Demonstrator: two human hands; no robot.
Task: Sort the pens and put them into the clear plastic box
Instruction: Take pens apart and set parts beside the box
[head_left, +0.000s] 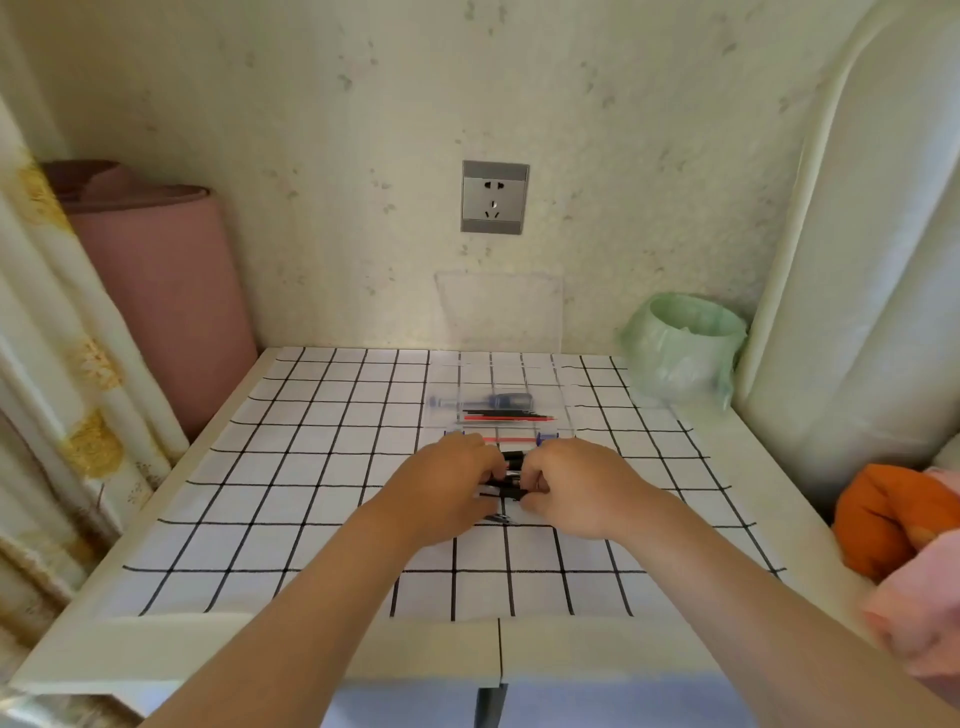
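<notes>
A white surface covered by a black-gridded cloth carries everything, with a green-lined bin at its far right corner. Toward the back sits the clear plastic box, shallow and open-topped, and what looks like its lid leans upright against the wall behind. Inside the box lie a blue-capped pen and, nearer the person, a few thin red and black refills lying side by side; another red refill shows at the near edge, though whether it rests inside the box cannot be told. Just in front of the box the left hand and the right hand meet over a small bundle of black pens, fingers curled closed around the two ends, the bundle held at or barely above the cloth. One more dark pen lies loose on the cloth just below the hands. The pens are judged light, stiff and smooth-barrelled (so prone to roll or slip out of a loose bunch), and gripping them near both ends as a squared-up bundle should keep them parallel. The thin refills are likely bendy and better pinched mid-length.
</notes>
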